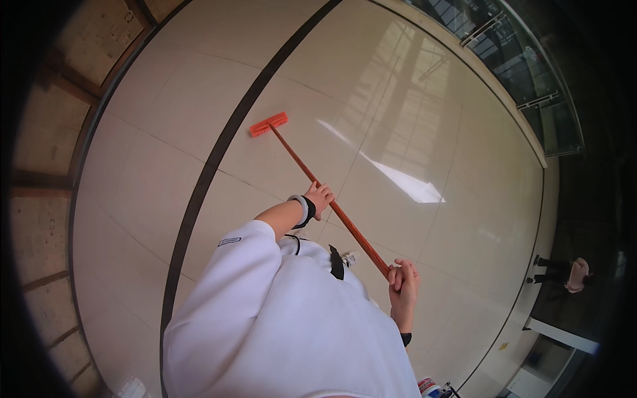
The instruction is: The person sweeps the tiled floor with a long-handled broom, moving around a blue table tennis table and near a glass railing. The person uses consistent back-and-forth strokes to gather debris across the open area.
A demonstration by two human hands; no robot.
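Note:
A long reddish wooden handle [354, 230] runs from an orange plastic brush head [268, 124] on the tiled floor [477, 229] back towards my body. Around the middle of the handle is my left hand [321, 198], with a light band and a black band at its wrist. My right hand [404, 279] is closed round the upper end of the handle. The bristles show along the lower edge of the brush head, which lies just right of the dark floor stripe [204, 174].
Framed panels [45, 231] line the left side. Glass doors with metal handles [538, 100] stand at the upper right. A person [577, 274] is far off at the right. A tub bearing writing [429, 387] is at the bottom right, near a white cabinet [540, 375].

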